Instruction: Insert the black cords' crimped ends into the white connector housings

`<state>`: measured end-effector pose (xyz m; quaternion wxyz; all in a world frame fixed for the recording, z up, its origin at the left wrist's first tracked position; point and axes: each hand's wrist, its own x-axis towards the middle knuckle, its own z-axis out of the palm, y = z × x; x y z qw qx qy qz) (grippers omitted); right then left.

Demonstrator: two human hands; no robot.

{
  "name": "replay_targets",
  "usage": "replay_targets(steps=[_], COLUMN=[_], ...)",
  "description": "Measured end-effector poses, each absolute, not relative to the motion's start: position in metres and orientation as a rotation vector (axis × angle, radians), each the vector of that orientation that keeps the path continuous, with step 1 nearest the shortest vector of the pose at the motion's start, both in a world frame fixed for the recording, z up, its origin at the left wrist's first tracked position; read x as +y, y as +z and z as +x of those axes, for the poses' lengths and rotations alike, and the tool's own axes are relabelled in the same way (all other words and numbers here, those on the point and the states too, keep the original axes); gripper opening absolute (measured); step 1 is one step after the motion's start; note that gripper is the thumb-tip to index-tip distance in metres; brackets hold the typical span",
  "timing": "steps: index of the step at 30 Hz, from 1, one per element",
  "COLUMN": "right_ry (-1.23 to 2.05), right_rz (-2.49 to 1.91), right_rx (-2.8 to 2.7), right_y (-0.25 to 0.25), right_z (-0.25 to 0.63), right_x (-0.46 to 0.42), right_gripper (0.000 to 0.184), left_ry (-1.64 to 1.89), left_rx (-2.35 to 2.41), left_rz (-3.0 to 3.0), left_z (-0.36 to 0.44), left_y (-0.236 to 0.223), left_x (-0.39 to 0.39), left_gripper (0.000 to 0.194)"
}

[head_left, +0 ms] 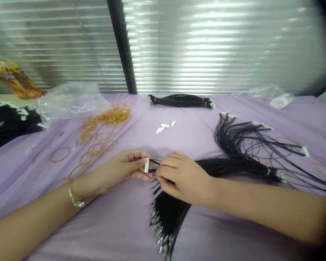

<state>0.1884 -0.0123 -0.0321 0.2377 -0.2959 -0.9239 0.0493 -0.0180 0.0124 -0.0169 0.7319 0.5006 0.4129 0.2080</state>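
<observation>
Your left fingers (139,163) pinch a white connector (146,165); your right fingers (170,168) grip black cords (168,214). One banded bundle (182,101) lies top center; most cords remain loose.

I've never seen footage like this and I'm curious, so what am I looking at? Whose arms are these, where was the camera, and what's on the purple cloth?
This picture comes from a camera worn on a person's head, looking forward and down, so the bare arms are that person's own. The left hand pinches a small white piece near the ends of some black cords. The right hand grips a large bunch of black cords. The purple cloth also holds loose rubber bands, a few more white pieces, and a banded bundle of black cords.
</observation>
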Motion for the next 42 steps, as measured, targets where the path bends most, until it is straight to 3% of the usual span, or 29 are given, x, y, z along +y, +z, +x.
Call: replay_targets(steps=[16,28,42], right_ry=[0.244,-0.037,0.225], right_rz=[-0.791,-0.930,-1.068], right_rx=[-2.480,-2.474,-2.428], right_y=[-0.028,-0.033,-0.029], right_z=[0.188,0.189,0.190], right_x=[-0.012,-0.017,-0.006], right_gripper=[0.012,0.017,0.013], left_ry=[0.490,0.497,0.489], left_rx=[0.937,0.889,1.039], left_rz=[0.998,1.001,1.043], left_z=[-0.012,-0.014,-0.008], left_y=[-0.014,-0.022,-0.004], left_x=[0.014,0.018,0.009], left_gripper=[0.011,0.021,0.011])
